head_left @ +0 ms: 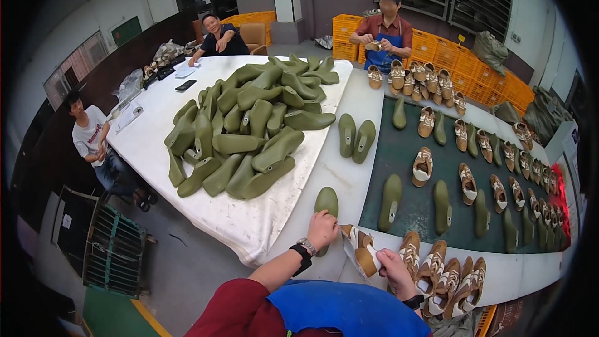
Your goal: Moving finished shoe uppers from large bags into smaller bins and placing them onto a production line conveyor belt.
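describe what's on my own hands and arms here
The left hand and right hand are ungloved. The left wrist carries a silver-toned band and a black strap; the right has a black wristband. A dark red sleeve covers the left upper arm.

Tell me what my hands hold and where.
Your right hand holds a brown-and-white shoe by its near end. Your left hand lies across a green shoe last; whether it grips is unclear.
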Tool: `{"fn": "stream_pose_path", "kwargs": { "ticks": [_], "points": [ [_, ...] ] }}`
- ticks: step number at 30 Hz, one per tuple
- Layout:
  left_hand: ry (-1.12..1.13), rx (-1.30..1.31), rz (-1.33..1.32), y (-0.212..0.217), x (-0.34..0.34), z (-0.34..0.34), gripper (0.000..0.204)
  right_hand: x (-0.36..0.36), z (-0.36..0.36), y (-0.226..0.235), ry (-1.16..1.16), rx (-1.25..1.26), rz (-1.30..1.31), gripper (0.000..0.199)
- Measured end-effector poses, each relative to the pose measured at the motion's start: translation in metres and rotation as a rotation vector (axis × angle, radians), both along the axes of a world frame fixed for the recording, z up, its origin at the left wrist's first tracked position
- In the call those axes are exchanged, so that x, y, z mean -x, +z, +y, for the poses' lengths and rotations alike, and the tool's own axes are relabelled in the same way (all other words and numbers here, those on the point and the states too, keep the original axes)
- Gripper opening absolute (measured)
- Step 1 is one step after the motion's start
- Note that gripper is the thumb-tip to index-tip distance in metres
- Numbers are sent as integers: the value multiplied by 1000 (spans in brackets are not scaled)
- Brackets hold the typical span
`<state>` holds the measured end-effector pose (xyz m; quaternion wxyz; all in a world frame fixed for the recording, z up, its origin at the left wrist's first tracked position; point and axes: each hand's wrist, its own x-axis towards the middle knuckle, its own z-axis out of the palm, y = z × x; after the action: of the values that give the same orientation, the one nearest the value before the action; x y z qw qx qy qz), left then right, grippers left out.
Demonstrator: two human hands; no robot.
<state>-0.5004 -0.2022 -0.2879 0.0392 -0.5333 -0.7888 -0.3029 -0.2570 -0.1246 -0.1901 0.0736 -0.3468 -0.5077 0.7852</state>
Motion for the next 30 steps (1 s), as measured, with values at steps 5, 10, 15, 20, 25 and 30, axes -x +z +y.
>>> {"fn": "stream_pose_path", "kwargs": {
  "ticks": [5,10,15,20,25,30],
  "points": [
    [-3,-44,11,0,1,1,11,-2,5,4,72,-122,-54,19],
    [-16,-17,5,-3,4,3,9,-8,13,1,385,-553,-91,27],
    [1,-34,18,-2,4,4,9,-6,12,3,601,-726,-195,30],
    [5,-42,14,-2,3,3,10,-4,13,-8,840,-905,-301,36],
    [10,-25,-11,-2,0,-1,10,-12,11,-28,893,-1068,-375,33],
    [-19,-18,-18,-2,-1,1,10,-7,6,0,679,-977,-309,32]
  ]
}}
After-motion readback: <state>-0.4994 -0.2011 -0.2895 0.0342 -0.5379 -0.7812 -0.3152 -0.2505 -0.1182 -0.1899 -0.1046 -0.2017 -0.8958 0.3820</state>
